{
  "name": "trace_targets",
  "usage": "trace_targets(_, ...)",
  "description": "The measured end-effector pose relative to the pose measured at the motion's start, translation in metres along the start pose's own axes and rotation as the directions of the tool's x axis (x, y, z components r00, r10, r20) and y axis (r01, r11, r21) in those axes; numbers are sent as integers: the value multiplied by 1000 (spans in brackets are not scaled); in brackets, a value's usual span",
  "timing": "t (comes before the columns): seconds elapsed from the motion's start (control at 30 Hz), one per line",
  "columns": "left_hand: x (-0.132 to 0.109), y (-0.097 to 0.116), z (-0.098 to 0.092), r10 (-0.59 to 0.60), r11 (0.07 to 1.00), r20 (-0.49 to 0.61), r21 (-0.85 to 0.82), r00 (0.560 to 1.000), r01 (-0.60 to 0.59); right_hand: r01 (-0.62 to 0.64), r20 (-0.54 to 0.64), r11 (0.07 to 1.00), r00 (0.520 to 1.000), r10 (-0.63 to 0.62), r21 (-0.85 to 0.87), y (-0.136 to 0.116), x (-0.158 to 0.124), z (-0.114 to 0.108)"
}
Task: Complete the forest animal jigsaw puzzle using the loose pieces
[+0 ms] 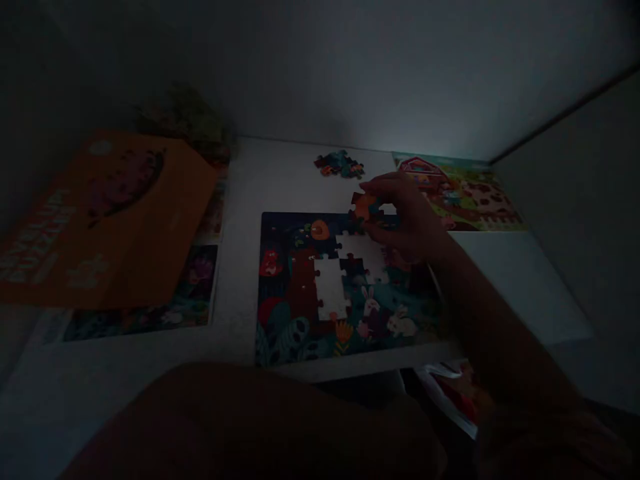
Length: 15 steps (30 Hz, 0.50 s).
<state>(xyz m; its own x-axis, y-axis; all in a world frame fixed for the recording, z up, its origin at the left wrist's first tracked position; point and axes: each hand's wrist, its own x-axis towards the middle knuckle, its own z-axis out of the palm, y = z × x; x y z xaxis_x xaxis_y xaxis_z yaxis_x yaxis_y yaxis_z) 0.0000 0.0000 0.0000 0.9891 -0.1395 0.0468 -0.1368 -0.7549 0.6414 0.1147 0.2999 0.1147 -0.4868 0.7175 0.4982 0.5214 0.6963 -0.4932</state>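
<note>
Orange-and-dark puzzle piece [365, 207]; knobbed

The puzzle [357, 293] lies flat in the centre of the frame, dark blue-green, printed with white rabbits at lower right, an orange flower along the bottom and a big brown shape left of centre. It is partly filled: pale gaps show in the middle and step up toward its top right, with dark pieces fitted between them. An orange and dark piece [364, 205] is pinched, raised and tilted, over the puzzle's top edge. The pile [340, 165] of loose pieces, teal and orange, sits heaped at upper centre, apart from the puzzle.
</note>
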Motion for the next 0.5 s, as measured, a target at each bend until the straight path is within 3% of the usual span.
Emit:
trace_targets(0.13,-7,3,-3,15,999,-2,-44,1000,-15,16,44,996,999,-20,90,3,-2,9)
trace_targets(0.37,-18,8,-40,8,998,222,-63,975,7,52,103,985,992,-69,163,-21,-3,8)
trace_targets(0.5,-22,12,-51,20,995,203,-101,979,1,31,169,989,984,-55,144,-34,-1,9)
